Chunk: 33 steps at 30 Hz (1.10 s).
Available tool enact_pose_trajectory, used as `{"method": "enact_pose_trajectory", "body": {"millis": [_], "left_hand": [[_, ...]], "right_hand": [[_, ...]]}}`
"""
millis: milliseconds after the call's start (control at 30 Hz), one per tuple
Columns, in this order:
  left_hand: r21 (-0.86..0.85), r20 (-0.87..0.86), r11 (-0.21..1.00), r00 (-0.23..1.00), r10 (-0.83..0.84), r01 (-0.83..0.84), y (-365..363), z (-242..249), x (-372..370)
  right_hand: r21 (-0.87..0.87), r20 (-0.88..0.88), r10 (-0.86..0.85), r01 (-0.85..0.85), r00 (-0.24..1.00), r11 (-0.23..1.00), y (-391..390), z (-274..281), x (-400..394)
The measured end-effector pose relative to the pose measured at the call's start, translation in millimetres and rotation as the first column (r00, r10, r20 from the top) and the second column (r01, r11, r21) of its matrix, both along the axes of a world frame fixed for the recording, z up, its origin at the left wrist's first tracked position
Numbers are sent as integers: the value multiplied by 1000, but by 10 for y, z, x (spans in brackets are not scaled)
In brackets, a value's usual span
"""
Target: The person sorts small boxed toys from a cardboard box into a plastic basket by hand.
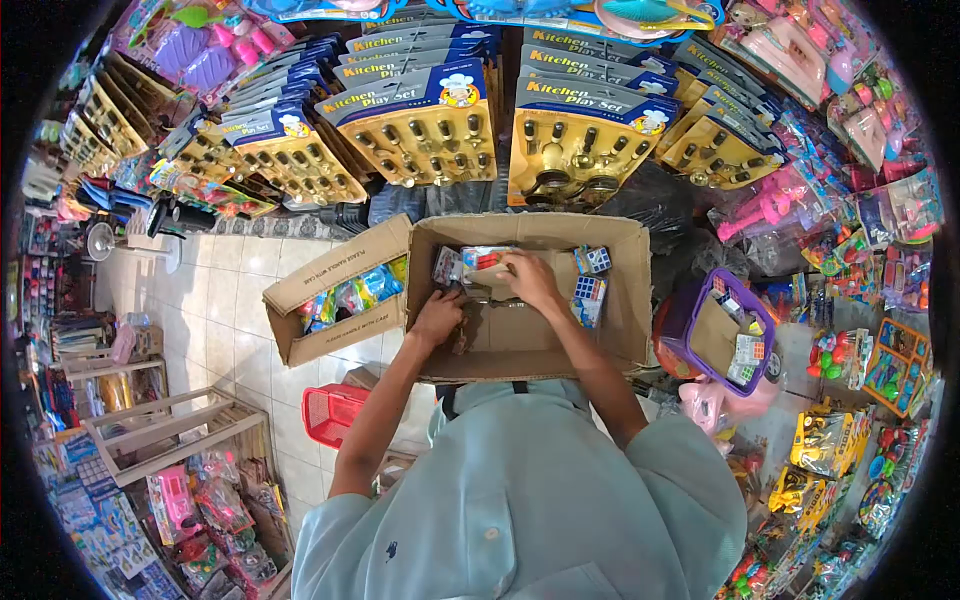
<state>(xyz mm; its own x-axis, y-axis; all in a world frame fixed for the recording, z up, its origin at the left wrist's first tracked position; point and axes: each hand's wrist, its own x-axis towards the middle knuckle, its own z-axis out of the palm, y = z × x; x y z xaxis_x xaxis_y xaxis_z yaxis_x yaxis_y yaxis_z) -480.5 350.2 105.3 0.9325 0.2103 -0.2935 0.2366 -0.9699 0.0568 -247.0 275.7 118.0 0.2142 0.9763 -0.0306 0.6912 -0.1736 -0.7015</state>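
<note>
Both of my hands reach into a large open cardboard box (625, 300) in front of my body. My right hand (528, 278) has its fingers bent at a small red and blue pack (485, 258) near the back wall inside. To its left, my left hand (438, 318) is at the box's left side, its fingertips lost in shadow, so whatever they hold is hidden. Packaged cube puzzles (588, 300) lie along the right inside of the box, with another small cube pack (592, 260) behind them.
A smaller carton (340, 335) of colourful packets adjoins the box's left side. Right of the box stands a purple basket (692, 350) with cube packs. A red basket (330, 415) is at lower left. Kitchen Play Set packs (590, 140) hang behind.
</note>
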Motion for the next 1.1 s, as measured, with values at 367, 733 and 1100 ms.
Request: {"method": "enact_pose_trajectory", "body": {"millis": [367,733,1100], "left_hand": [[-556,409,816,802,434,-158,-257,597,-163],[-767,551,632,392,737,-110,-833,1221,-291],[-927,370,361,409,834,101,-1492,1234,12]], "right_hand": [[205,-38,-209,212,977,956,-1077,813,-154],[413,-113,-431,437,895,799,-1935,1405,-492],[438,-346,-642,723,684,534,-3169,1481,-675]]}}
